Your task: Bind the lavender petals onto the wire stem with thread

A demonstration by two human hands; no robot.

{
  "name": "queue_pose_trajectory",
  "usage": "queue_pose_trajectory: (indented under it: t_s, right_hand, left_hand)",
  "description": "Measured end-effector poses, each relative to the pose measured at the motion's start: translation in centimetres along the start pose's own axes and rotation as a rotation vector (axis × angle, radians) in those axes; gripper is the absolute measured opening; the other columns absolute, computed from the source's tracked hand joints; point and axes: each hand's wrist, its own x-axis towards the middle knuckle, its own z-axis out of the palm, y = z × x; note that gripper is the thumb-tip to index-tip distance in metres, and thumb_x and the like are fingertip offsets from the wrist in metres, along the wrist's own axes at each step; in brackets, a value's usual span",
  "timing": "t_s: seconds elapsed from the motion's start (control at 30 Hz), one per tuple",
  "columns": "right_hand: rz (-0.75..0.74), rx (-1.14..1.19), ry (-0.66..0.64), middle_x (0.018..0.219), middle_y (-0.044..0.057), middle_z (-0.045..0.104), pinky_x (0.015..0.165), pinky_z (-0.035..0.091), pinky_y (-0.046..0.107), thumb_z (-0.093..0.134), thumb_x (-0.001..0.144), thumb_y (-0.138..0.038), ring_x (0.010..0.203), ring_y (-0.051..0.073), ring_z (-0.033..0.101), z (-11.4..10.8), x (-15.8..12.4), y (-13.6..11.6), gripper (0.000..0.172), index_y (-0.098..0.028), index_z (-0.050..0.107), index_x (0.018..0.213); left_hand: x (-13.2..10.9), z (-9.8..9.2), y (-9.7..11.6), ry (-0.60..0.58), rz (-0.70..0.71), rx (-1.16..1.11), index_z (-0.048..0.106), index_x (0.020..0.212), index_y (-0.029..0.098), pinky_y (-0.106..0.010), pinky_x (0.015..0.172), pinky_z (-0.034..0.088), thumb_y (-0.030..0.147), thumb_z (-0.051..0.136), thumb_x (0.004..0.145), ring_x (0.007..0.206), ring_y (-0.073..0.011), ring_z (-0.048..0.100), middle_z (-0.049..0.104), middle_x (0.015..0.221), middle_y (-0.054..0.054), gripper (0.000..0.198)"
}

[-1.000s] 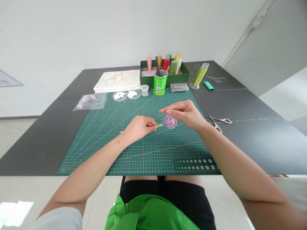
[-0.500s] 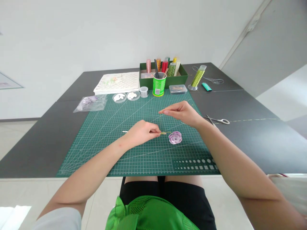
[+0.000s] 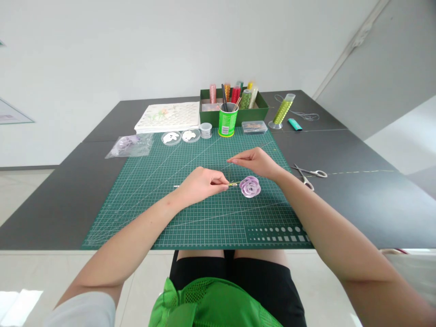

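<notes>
Over the green cutting mat point(image 3: 150, 218), my left hand point(image 3: 204, 182) is closed in a pinch on the thin stem of a light purple flower point(image 3: 250, 186). The flower head sticks out to the right of the fingertips, facing up. A short pale tip point(image 3: 176, 186) shows on the other side of this hand; its kind I cannot make out. Above and to the right, my right hand point(image 3: 255, 161) pinches a fine thread point(image 3: 229, 171) that runs down toward the stem by the left fingertips. The thread is faint, and part of it cannot be followed.
Scissors point(image 3: 308, 175) lie open right of the mat. A green can point(image 3: 227, 122) with sticks, a box point(image 3: 262, 111) of thread spools, dishes of white pieces point(image 3: 170, 137) and a plastic bag point(image 3: 131, 145) stand behind. A yellow-green spool point(image 3: 283, 110) is at the back right.
The flower has shifted slightly up and tilted as my left hand moved a little. My right hand has come down slightly, still pinching. The scissors show more fully beside the right arm.
</notes>
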Motion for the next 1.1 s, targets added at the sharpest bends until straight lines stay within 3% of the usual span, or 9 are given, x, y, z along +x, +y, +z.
queue_pose_trajectory:
  t_s: [0.23, 0.47, 0.57, 0.67, 0.77, 0.87, 0.97, 1.03, 1.1]
  right_hand:
    - [0.02, -0.07, -0.139, 0.078, 0.004, 0.079, 0.067, 0.051, 0.031, 0.076, 0.08, -0.046, 0.075, 0.02, 0.069, 0.0, 0.0, 0.6, 0.029, -0.018, 0.083, 0.083]
    - [0.026, 0.041, -0.267, 0.103, 0.006, 0.081, 0.085, 0.053, 0.033, 0.07, 0.086, -0.047, 0.094, 0.021, 0.072, 0.1, -0.3, -0.4, 0.031, -0.022, 0.084, 0.099]
    - [0.037, 0.098, -0.297, 0.088, 0.003, 0.079, 0.078, 0.051, 0.03, 0.073, 0.084, -0.047, 0.082, 0.017, 0.069, 0.0, -0.5, -1.0, 0.03, -0.022, 0.084, 0.096]
    - [0.089, 0.226, -0.222, 0.051, -0.006, 0.05, 0.053, 0.037, 0.025, 0.069, 0.087, -0.053, 0.05, 0.009, 0.043, -0.4, -0.5, -0.9, 0.037, -0.02, 0.081, 0.098]
    - [0.143, 0.333, -0.008, 0.052, -0.009, 0.029, 0.046, 0.023, 0.026, 0.058, 0.093, -0.062, 0.046, 0.009, 0.023, -1.0, -0.2, 0.1, 0.047, -0.019, 0.075, 0.098]
    - [0.181, 0.079, 0.269, 0.063, -0.002, 0.046, 0.055, 0.037, 0.028, 0.051, 0.096, -0.064, 0.054, 0.012, 0.04, -1.4, 0.2, 1.3, 0.048, -0.019, 0.069, 0.092]
    - [0.073, -0.324, 0.487, 0.112, 0.015, 0.066, 0.091, 0.05, 0.045, 0.056, 0.094, -0.056, 0.103, 0.029, 0.061, -0.9, 0.4, 1.5, 0.043, -0.019, 0.066, 0.113]
    - [-0.048, -0.392, 0.428, 0.14, 0.017, 0.056, 0.11, 0.041, 0.055, 0.051, 0.097, -0.052, 0.131, 0.035, 0.051, 0.1, 0.1, 0.9, 0.046, -0.022, 0.06, 0.131]
    - [-0.163, -0.292, 0.257, 0.142, 0.014, 0.057, 0.117, 0.037, 0.054, 0.046, 0.1, -0.05, 0.137, 0.032, 0.049, 1.4, -0.3, -0.3, 0.045, -0.025, 0.059, 0.135]
  left_hand:
    - [0.2, -0.2, -0.5, 0.281, -0.053, -0.134, 0.08, 0.097, 0.023, -0.029, 0.068, 0.057, 0.034, 0.075, 0.087, 0.076, -0.019, 0.076, 0.082, 0.087, -0.003, 0.016]
    - [1.1, -0.6, -1.1, 0.491, -0.141, -0.281, 0.082, 0.108, 0.017, -0.026, 0.056, 0.055, 0.032, 0.075, 0.085, 0.071, -0.0188, 0.074, 0.082, 0.088, -0.009, 0.029]
    - [1.4, -0.7, -1.6, 0.498, -0.148, -0.347, 0.083, 0.104, 0.016, -0.026, 0.055, 0.054, 0.032, 0.076, 0.082, 0.067, -0.0172, 0.071, 0.081, 0.086, -0.01, 0.028]
    - [1.5, -0.9, -2.0, 0.496, -0.144, -0.401, 0.083, 0.103, 0.016, -0.026, 0.054, 0.052, 0.035, 0.078, 0.08, 0.058, -0.0133, 0.064, 0.081, 0.085, -0.01, 0.03]
    - [1.6, -1.1, -2.2, 0.488, -0.155, -0.444, 0.083, 0.102, 0.018, -0.025, 0.051, 0.048, 0.039, 0.08, 0.078, 0.053, -0.0101, 0.057, 0.081, 0.084, -0.009, 0.032]
    - [1.6, -1.0, -2.1, 0.466, -0.173, -0.478, 0.083, 0.099, 0.018, -0.024, 0.049, 0.044, 0.038, 0.081, 0.076, 0.051, -0.0092, 0.054, 0.081, 0.083, -0.009, 0.031]
    - [1.5, -0.8, -1.7, 0.46, -0.185, -0.501, 0.083, 0.097, 0.017, -0.023, 0.048, 0.042, 0.037, 0.081, 0.075, 0.051, -0.009, 0.054, 0.081, 0.082, -0.009, 0.03]
    - [1.5, -0.7, -1.5, 0.454, -0.182, -0.513, 0.083, 0.097, 0.016, -0.023, 0.048, 0.043, 0.036, 0.082, 0.074, 0.051, -0.0089, 0.053, 0.081, 0.081, -0.009, 0.03]
    - [1.5, -0.7, -1.5, 0.443, -0.178, -0.514, 0.083, 0.097, 0.017, -0.023, 0.049, 0.044, 0.036, 0.081, 0.075, 0.051, -0.0091, 0.054, 0.081, 0.08, -0.008, 0.03]
